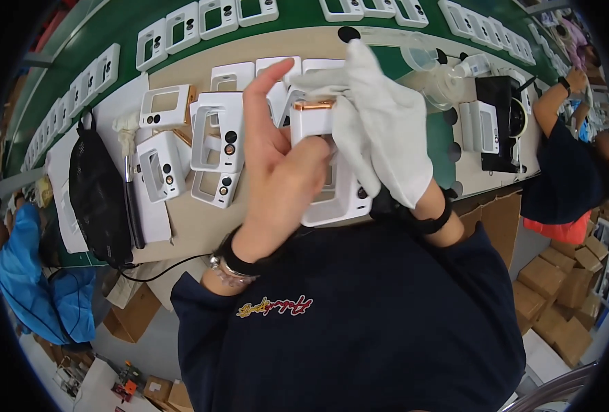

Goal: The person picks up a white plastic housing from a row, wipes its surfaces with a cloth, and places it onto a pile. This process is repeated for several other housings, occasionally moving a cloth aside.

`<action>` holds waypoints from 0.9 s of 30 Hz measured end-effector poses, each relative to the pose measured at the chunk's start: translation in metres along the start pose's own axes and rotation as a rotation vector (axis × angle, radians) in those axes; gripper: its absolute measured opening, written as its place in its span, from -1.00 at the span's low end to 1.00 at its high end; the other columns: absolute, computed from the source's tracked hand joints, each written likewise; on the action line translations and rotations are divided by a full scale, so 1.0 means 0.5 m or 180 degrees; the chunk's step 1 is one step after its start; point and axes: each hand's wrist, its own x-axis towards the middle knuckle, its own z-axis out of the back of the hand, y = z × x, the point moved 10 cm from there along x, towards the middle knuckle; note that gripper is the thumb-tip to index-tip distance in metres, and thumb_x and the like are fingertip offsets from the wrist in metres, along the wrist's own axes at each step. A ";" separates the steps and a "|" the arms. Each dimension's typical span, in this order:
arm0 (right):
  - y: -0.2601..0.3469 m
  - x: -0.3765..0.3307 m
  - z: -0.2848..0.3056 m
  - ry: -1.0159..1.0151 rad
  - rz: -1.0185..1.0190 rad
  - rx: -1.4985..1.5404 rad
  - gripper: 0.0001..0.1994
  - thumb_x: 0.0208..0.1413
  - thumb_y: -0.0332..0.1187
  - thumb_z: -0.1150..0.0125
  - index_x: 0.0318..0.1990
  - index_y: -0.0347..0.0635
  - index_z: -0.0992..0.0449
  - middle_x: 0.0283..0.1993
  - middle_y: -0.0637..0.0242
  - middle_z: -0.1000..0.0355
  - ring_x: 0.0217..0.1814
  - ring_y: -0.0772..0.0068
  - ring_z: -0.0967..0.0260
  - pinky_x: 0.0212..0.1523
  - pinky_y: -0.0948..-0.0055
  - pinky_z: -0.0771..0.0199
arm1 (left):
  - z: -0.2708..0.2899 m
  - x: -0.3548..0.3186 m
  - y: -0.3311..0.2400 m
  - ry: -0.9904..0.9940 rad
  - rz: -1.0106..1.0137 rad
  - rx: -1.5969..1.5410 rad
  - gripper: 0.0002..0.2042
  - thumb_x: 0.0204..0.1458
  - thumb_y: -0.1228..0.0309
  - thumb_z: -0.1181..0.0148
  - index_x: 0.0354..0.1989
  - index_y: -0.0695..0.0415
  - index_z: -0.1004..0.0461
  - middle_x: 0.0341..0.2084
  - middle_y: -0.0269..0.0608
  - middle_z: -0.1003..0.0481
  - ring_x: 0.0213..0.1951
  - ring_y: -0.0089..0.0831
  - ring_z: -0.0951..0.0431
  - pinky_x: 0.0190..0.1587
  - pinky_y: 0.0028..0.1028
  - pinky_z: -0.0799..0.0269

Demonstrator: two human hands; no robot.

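Between both hands, in front of my chest, is a white plastic housing (307, 122) with a copper-coloured strip on its upper end. My left hand (280, 168) is bare; its index finger points up while the other fingers curl against the housing near its opening. My right hand (387, 130), in a white fabric glove, presses along the housing's right side, its fingers partly hidden. Just below them shows a white window frame (349, 209) with dark round holes; I cannot tell whether it belongs to the same piece.
Several white housings (216, 134) lie left and behind my hands on the beige table. At left are a black mesh pouch (98, 196) and a dark pen-like tool (132, 206). Clear plastic cups (444, 88) and a black stand (503, 123) are at right. Co-workers sit on both sides.
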 end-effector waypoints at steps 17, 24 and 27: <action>-0.022 -0.060 -0.078 -0.0625 -0.0485 0.2145 -0.52 0.08 -0.07 0.17 -0.01 -0.32 -0.20 -0.18 0.20 -0.26 -0.20 0.44 -0.23 -0.22 0.49 -0.23 | 0.064 0.006 -0.033 -0.1484 -0.0834 -0.1280 -0.63 -0.19 0.67 0.21 -0.14 0.06 -0.09 -0.67 -0.23 -0.25 -0.85 -0.64 -0.03 -0.83 -0.61 0.04; -0.002 -0.089 -0.035 -0.0230 -0.0050 0.0581 -0.56 0.10 -0.19 0.18 0.06 -0.29 -0.11 -0.06 0.20 -0.19 -0.07 0.37 -0.18 -0.08 0.43 -0.17 | 0.042 -0.002 -0.101 -0.0786 -0.1839 0.1431 -0.58 -0.22 0.67 0.20 -0.09 0.13 -0.05 -0.57 -0.18 -0.28 -0.66 -0.49 -0.23 -0.58 -0.57 -0.18; -0.029 -0.081 0.004 -0.0079 0.0163 -0.0035 -0.56 0.10 -0.24 0.18 0.09 -0.28 -0.08 -0.01 0.20 -0.16 -0.01 0.34 -0.15 -0.02 0.41 -0.15 | 0.022 -0.004 -0.073 -0.0260 -0.1612 0.1890 -0.55 -0.24 0.66 0.20 -0.06 0.19 -0.03 -0.49 -0.15 -0.30 -0.49 -0.40 -0.33 -0.38 -0.56 -0.26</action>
